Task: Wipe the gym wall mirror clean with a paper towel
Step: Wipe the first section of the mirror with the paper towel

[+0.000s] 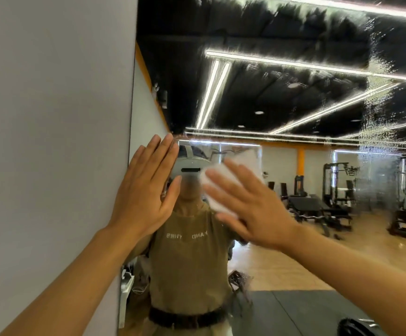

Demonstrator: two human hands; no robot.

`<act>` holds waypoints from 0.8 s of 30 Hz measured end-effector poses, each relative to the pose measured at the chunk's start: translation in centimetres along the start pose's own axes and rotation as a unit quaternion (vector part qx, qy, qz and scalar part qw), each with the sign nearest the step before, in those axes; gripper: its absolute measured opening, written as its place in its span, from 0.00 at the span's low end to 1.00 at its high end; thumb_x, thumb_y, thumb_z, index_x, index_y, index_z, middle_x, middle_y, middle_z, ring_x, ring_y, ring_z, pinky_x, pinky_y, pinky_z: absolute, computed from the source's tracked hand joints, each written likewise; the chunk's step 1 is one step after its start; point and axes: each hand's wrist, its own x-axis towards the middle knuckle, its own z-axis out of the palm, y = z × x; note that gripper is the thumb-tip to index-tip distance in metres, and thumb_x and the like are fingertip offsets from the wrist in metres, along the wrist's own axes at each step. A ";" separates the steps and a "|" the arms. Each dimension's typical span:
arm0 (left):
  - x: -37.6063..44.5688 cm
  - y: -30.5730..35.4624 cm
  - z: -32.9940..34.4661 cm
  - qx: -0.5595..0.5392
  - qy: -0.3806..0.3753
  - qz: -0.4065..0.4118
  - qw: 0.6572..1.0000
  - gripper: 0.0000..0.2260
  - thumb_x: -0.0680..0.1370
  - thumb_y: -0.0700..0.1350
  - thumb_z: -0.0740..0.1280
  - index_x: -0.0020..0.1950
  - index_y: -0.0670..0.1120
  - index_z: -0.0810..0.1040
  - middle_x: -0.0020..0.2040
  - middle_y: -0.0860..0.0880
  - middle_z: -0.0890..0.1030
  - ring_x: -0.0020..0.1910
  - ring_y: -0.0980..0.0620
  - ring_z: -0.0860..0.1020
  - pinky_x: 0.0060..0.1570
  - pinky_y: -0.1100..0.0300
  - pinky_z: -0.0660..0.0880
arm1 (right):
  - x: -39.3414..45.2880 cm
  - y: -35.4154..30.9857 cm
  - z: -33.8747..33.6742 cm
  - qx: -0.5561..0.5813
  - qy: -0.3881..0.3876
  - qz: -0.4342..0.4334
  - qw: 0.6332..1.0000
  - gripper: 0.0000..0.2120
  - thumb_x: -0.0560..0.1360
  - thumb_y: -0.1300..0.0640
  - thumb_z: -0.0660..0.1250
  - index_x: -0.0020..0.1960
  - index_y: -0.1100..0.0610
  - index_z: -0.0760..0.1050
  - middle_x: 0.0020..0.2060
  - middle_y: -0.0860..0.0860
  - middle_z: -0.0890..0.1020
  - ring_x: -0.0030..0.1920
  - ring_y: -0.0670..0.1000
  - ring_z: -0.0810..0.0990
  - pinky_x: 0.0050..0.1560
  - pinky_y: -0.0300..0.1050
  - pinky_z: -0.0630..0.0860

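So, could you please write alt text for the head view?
A right hand presses a white paper towel flat against a gym wall mirror, while the left hand rests open beside it. Droplets streak the glass at upper right.

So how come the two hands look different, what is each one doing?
The right hand has a white paper towel under its fingers, pressed to the mirror; the left hand holds nothing. The left hand points nearly straight up, by the mirror's edge beside the grey wall; the right hand leans toward the left. The right hand looks blurred, the left sharp. Both are flat with spread fingers.
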 end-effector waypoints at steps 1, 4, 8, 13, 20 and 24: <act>0.0 0.0 -0.1 -0.004 0.004 0.001 1.000 0.27 0.83 0.53 0.53 0.81 0.43 0.58 0.81 0.46 0.56 0.81 0.51 0.50 0.79 0.60 0.41 | -1.0 -0.8 0.3 -0.008 -0.016 -0.030 0.999 0.24 0.84 0.46 0.54 0.76 0.56 0.67 0.77 0.55 0.64 0.79 0.61 0.57 0.79 0.59 0.52; -0.1 -0.1 -0.3 -0.007 0.015 0.002 1.000 0.27 0.83 0.52 0.54 0.81 0.43 0.57 0.81 0.46 0.57 0.81 0.53 0.49 0.79 0.60 0.42 | -1.9 -0.7 0.4 -0.034 -0.040 -0.086 0.995 0.23 0.85 0.46 0.54 0.78 0.53 0.65 0.78 0.54 0.64 0.79 0.59 0.57 0.79 0.57 0.53; -0.5 -0.9 -0.7 0.014 0.019 -0.017 1.000 0.28 0.83 0.52 0.55 0.81 0.42 0.58 0.81 0.44 0.57 0.81 0.48 0.52 0.79 0.57 0.43 | 1.7 2.2 -0.1 -0.028 0.005 -0.029 0.999 0.22 0.85 0.50 0.56 0.77 0.54 0.63 0.77 0.56 0.65 0.79 0.58 0.58 0.78 0.59 0.57; -1.7 -2.2 -1.0 0.032 0.016 -0.049 0.998 0.29 0.83 0.53 0.54 0.81 0.42 0.56 0.82 0.44 0.55 0.81 0.47 0.50 0.80 0.54 0.43 | 9.7 7.5 -2.9 -0.058 0.093 0.168 0.980 0.22 0.85 0.50 0.54 0.76 0.58 0.67 0.76 0.59 0.66 0.77 0.60 0.60 0.77 0.57 0.58; -3.4 -3.5 -1.2 0.030 0.014 -0.084 0.996 0.28 0.84 0.54 0.50 0.82 0.44 0.51 0.82 0.45 0.52 0.81 0.49 0.47 0.79 0.55 0.41 | 10.8 6.7 -2.5 -0.039 0.091 0.221 0.970 0.24 0.85 0.47 0.51 0.79 0.54 0.62 0.78 0.54 0.62 0.79 0.59 0.54 0.78 0.57 0.56; -3.6 -4.0 -1.4 0.028 0.013 -0.069 0.997 0.27 0.85 0.53 0.49 0.82 0.43 0.52 0.82 0.44 0.53 0.81 0.49 0.48 0.79 0.54 0.42 | 5.5 0.9 -0.2 -0.009 0.053 0.076 0.996 0.24 0.84 0.50 0.54 0.77 0.57 0.65 0.77 0.57 0.64 0.79 0.59 0.55 0.75 0.61 0.61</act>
